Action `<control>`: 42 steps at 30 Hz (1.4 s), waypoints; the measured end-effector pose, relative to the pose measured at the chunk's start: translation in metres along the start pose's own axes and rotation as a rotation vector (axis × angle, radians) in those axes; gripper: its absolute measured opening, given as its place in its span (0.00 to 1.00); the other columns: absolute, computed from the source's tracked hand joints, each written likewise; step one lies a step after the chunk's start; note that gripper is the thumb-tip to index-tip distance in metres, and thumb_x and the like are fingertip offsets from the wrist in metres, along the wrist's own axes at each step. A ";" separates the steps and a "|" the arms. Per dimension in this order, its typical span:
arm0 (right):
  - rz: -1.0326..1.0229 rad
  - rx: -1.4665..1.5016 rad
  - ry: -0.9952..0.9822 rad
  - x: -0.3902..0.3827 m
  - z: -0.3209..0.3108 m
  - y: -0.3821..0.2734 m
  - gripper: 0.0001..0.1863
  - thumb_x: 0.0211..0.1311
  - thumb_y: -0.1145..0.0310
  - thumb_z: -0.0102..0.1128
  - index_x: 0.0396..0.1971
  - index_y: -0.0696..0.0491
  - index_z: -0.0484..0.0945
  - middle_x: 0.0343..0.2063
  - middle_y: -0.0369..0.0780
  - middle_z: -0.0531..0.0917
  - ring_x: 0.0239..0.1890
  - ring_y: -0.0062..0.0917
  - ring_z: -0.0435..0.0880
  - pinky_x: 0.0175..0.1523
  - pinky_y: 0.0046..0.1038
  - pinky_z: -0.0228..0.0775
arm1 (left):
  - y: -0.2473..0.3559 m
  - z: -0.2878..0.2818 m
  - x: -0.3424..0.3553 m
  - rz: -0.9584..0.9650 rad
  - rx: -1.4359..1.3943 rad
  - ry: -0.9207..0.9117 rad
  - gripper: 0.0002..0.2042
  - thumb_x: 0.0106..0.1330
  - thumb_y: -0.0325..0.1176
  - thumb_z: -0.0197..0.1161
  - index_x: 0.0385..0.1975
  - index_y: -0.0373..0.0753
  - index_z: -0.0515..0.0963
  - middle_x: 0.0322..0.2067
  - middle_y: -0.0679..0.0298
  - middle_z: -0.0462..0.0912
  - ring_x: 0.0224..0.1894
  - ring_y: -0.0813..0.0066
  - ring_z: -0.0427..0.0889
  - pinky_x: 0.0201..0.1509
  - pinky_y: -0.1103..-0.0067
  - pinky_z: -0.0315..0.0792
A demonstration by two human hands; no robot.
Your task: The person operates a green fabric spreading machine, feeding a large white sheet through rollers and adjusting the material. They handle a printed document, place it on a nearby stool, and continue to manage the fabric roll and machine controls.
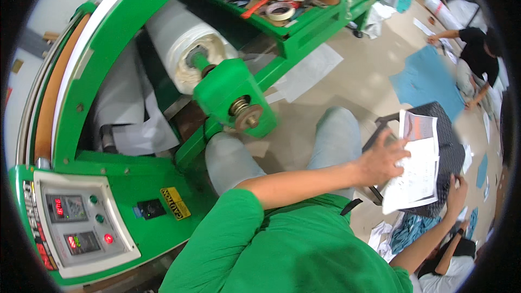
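Observation:
My left arm reaches across my body to the right, and my left hand (382,157) is closed on the left edge of some printed paper sheets (420,171). The sheets lie over a black stool (453,149) with a textured top; an orange and grey picture shows at their upper end. At the stool's near right edge is my right hand (457,198), its fingers curled. What those fingers hold, if anything, is hidden.
A green machine (233,95) with a large white roll (184,38) stands at left, its control panel (84,222) lit. Tape and tools lie on its tray (279,13). Blue fabric (429,78) and another person (477,54) are on the floor at right; a second person (453,266) is nearer.

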State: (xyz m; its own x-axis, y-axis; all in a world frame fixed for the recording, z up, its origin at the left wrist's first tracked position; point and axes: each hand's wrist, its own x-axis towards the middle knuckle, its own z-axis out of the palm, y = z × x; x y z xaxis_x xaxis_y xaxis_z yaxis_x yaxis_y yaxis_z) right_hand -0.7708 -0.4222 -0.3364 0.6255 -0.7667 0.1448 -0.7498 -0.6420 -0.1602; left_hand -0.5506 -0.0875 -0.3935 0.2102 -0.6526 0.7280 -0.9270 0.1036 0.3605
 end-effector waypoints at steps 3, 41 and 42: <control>-0.029 0.113 0.055 -0.014 -0.016 -0.054 0.25 0.71 0.52 0.60 0.53 0.60 0.81 0.52 0.52 0.82 0.58 0.45 0.80 0.64 0.38 0.68 | -0.010 -0.006 -0.004 -0.075 0.031 -0.037 0.03 0.52 0.36 0.68 0.21 0.48 0.81 0.72 0.55 0.64 0.75 0.46 0.55 0.72 0.40 0.39; -0.008 1.522 -0.157 -0.033 -0.051 -0.127 0.39 0.67 0.71 0.54 0.76 0.58 0.51 0.71 0.51 0.63 0.70 0.41 0.67 0.74 0.40 0.56 | 0.008 -0.007 0.028 -0.209 0.000 -0.263 0.28 0.63 0.34 0.60 0.66 0.42 0.72 0.69 0.50 0.67 0.73 0.48 0.62 0.67 0.42 0.58; -0.002 1.543 -0.148 -0.035 -0.053 -0.125 0.39 0.67 0.70 0.55 0.76 0.58 0.51 0.71 0.51 0.63 0.71 0.41 0.67 0.74 0.41 0.56 | 0.006 -0.010 0.032 -0.196 -0.029 -0.292 0.30 0.63 0.35 0.62 0.68 0.42 0.70 0.71 0.50 0.65 0.74 0.47 0.60 0.68 0.40 0.56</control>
State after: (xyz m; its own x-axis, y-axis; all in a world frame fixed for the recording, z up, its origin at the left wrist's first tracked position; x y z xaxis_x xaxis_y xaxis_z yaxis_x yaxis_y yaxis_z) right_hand -0.7100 -0.3144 -0.2699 0.7108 -0.7002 0.0669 0.1351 0.0426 -0.9899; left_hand -0.5465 -0.0999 -0.3619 0.2816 -0.8486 0.4478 -0.8680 -0.0264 0.4958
